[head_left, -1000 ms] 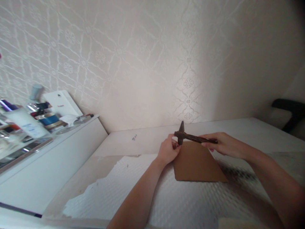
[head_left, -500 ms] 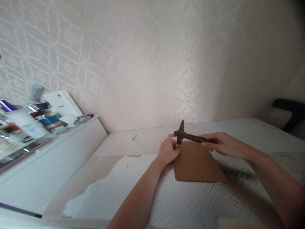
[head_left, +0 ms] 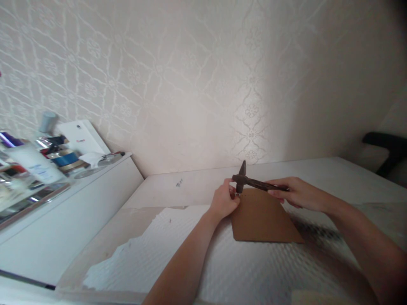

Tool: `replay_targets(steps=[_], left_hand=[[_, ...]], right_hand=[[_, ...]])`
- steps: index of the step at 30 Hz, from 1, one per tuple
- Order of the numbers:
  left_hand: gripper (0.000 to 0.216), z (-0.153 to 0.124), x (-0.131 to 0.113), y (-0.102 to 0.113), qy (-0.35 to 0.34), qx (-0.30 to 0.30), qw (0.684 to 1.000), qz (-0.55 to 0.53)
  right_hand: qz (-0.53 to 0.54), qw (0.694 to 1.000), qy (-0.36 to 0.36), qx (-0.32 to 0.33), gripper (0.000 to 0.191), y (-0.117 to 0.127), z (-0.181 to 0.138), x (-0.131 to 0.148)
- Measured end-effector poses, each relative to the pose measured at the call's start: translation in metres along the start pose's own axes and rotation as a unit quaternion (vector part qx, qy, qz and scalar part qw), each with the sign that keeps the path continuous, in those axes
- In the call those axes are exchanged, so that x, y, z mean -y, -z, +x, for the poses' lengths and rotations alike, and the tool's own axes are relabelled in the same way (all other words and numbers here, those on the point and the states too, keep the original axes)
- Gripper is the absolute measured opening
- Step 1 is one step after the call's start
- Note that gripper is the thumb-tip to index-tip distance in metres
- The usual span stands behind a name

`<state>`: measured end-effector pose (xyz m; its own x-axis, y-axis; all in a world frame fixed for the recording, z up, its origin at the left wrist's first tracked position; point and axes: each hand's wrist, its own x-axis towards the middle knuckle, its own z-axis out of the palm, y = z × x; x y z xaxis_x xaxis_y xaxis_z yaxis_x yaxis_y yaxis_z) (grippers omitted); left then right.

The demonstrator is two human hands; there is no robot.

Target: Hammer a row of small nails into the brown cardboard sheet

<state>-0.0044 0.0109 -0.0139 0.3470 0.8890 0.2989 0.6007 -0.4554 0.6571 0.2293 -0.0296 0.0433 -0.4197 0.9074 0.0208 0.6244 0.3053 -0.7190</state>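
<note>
Dimpled white sheeting [head_left: 136, 254] covers the near part of a pale tabletop [head_left: 178, 197], and on it lies a flat brown board [head_left: 264, 218], perhaps cardboard or leather. At the board's far left corner my left hand [head_left: 224, 200] is pinched around a small shiny piece [head_left: 237, 194], too tiny to make out. Above that corner is the head of a dark, worn hammer [head_left: 252, 182]; my right hand [head_left: 295, 192], by the board's far right corner, grasps its handle near the end. I judge the hammer rigid and head-heavy, steadiest gripped low on the handle, and the board light, slightly bendable, best taken by its edges. Beyond the board and leftward lie small grey bits [head_left: 179, 183], before a patterned beige wall [head_left: 190, 93].
</note>
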Motion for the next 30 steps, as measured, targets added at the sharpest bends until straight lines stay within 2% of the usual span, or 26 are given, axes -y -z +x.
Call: replay_targets(steps=[26, 30], left_hand=[[0.052, 0.0003, -0.0034, 0.0014, 0.019, 0.011, 1.0, -0.022], [0.05, 0.0002, -0.0024, 0.0015, 0.014, 0.004, 1.0, -0.006]], right_hand=[[0.0, 1.0, -0.003, -0.007, 0.043, 0.0008, 0.0005, 0.0005], [0.018, 1.0, -0.013, 0.017, 0.043, -0.0016, 0.0002, 0.0028]])
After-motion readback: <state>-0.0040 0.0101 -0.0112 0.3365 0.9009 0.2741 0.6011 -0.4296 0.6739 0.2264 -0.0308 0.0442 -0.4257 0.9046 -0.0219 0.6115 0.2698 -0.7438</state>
